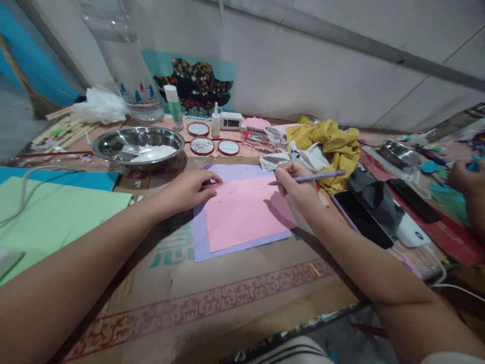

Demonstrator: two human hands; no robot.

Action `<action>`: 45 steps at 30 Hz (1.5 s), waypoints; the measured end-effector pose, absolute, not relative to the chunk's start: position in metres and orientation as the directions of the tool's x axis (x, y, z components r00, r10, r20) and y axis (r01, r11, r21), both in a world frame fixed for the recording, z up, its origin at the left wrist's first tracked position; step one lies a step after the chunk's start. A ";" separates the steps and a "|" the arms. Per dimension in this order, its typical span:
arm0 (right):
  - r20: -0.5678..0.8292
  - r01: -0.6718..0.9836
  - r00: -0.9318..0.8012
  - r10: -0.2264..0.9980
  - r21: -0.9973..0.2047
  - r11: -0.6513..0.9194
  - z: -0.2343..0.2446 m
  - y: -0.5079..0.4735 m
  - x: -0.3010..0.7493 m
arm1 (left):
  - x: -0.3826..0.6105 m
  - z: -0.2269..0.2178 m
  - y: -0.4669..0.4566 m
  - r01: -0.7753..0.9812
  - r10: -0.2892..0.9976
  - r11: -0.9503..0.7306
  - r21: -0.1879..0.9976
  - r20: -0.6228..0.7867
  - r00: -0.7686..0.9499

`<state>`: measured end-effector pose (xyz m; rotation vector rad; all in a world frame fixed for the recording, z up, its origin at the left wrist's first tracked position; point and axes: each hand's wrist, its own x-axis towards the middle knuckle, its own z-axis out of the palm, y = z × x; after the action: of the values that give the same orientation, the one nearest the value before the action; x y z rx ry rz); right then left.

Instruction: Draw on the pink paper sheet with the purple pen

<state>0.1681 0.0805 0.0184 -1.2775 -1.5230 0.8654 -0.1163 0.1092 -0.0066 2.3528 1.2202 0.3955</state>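
A sheet of pink paper (pixel 242 222) lies over a slightly larger purple sheet (pixel 202 247) on the cardboard in front of me. My left hand (pixel 195 191) rests at the left edge of both sheets, thumb and fingers apart on the paper, holding nothing. Between the fingertips of my right hand (pixel 297 184) is a slim greyish-purple pen (pixel 322 175). Its tip points left, close to the pink surface; contact cannot be made out. A faint curved line shows beside the tip.
Behind the sheets stand a metal bowl (pixel 138 146), small round dishes of white bits (pixel 202 145), a glue stick (pixel 173 106) and a big water bottle (pixel 125 65). Rightward lie a yellow cloth (pixel 326 151) and a phone (pixel 361 217). Another person's hand (pixel 468 179) is at far right.
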 end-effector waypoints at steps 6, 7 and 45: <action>0.244 0.354 -0.108 0.964 -0.896 0.267 0.042 0.079 0.179 | -0.116 0.002 0.107 0.699 0.814 -0.512 0.499 0.022 0.580; 0.240 0.359 -0.125 0.963 -0.894 0.269 0.043 0.077 0.180 | -0.116 0.004 0.106 0.703 0.814 -0.510 0.495 0.014 0.581; 0.290 0.459 -0.752 0.592 -0.415 0.786 0.008 0.061 0.128 | -0.098 0.019 0.078 0.653 0.676 -0.662 0.368 -0.082 0.732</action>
<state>0.1283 0.0608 0.0076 -0.7938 -2.5669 0.4483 -0.0977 0.0783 0.0192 2.5616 1.0250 0.0859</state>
